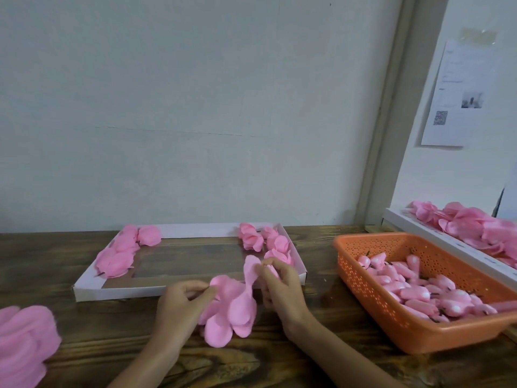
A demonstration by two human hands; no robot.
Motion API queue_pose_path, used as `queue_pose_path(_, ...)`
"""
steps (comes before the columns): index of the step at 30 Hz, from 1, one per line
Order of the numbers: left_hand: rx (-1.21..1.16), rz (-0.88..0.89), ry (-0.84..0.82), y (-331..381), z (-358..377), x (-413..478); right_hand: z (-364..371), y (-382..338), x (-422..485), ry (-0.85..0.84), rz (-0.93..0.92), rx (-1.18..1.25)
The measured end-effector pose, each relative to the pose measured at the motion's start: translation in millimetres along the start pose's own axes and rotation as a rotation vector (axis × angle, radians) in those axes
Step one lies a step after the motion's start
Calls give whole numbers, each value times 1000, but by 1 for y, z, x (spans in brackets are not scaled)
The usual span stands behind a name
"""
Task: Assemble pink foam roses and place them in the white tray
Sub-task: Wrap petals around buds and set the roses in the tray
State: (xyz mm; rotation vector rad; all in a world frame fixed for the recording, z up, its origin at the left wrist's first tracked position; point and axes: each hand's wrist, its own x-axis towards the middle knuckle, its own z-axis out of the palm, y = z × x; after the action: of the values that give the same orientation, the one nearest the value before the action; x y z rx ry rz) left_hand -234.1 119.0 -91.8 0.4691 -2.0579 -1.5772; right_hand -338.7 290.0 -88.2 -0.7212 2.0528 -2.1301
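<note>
The petal cluster hangs between the two hands, its long axis running from one upturned petal by the right hand down toward the person; the left hand pinches its left edge; the right hand curls round what looks like a bud at the top; the white tray lies just beyond both hands on the surface, with finished roses beyond the right hand, which is nearer them; the orange basket sits right of that hand.

Table: dark wood, grain visible, faint sheen. Tray: white card, matt, smooth. Petals: thin pink foam, matt, soft-looking. Basket: orange plastic, perforated, smooth, slight gloss. Buds: pink, pale shiny tips. Sheet: matt printed paper.
</note>
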Motion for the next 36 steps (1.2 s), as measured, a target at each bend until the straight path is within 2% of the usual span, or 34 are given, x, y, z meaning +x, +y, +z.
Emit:
queue_pose_path(3,10,-54,-88,3,-5,2,-6,-6,3,-6,79,187)
queue_pose_path(6,10,-84,-255,8,-9,3,-8,-7,6,-19,126,340)
queue_pose_path(8,121,0,-387,9,-9,1,-8,-7,7,-43,147,397)
queue_pose_path(9,224,81,-401,9,-8,0,-7,-9,6,-61,154,414)
queue_pose_path(10,346,176,-356,7,-6,0,-7,-10,6,-87,151,418)
queue_pose_path(12,490,355,-154,4,-4,-1,-6,-13,2,-150,113,343)
queue_pose_path(14,370,445,-61,4,-4,-4,-3,-15,-2,-175,44,183)
queue_pose_path(17,-13,262,-234,11,-4,-11,3,-12,-4,-125,-82,6)
queue_pose_path(19,-117,202,-335,10,1,-10,5,-8,-3,-83,-144,-30)
queue_pose_path(22,-128,234,-332,9,8,-9,9,-5,-4,-33,-185,-68)
queue_pose_path(25,-119,257,-283,11,8,-9,11,-5,-6,-51,-190,-37)
queue_pose_path(30,-107,228,-346,9,4,-5,15,-6,-11,-116,-188,21)
queue_pose_path(34,-122,180,-327,10,5,-4,15,-8,-12,-177,-203,59)
queue_pose_path(36,-177,135,-307,9,4,-3,15,-9,-12,-142,-180,65)
